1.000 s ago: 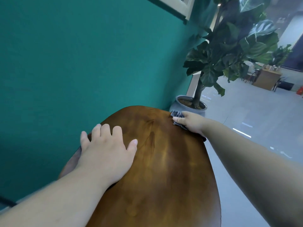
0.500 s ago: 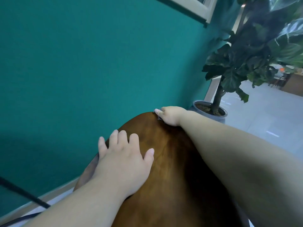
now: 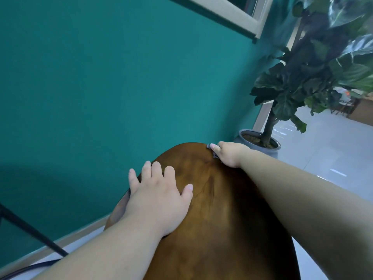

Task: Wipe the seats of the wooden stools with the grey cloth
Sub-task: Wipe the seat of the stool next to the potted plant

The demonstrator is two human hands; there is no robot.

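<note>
The right hand [image 3: 229,153] presses the grey cloth [image 3: 214,154] on the stool seat's [image 3: 212,229] far edge; the left hand [image 3: 156,196] lies flat, fingers spread, at its left edge.

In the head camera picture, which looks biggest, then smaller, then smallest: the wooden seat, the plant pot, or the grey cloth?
1. Wooden seat, by far the biggest, though it is nearest the camera.
2. Plant pot, farther off, so it looks smaller than it is.
3. Grey cloth, mostly hidden under the right hand.
</note>
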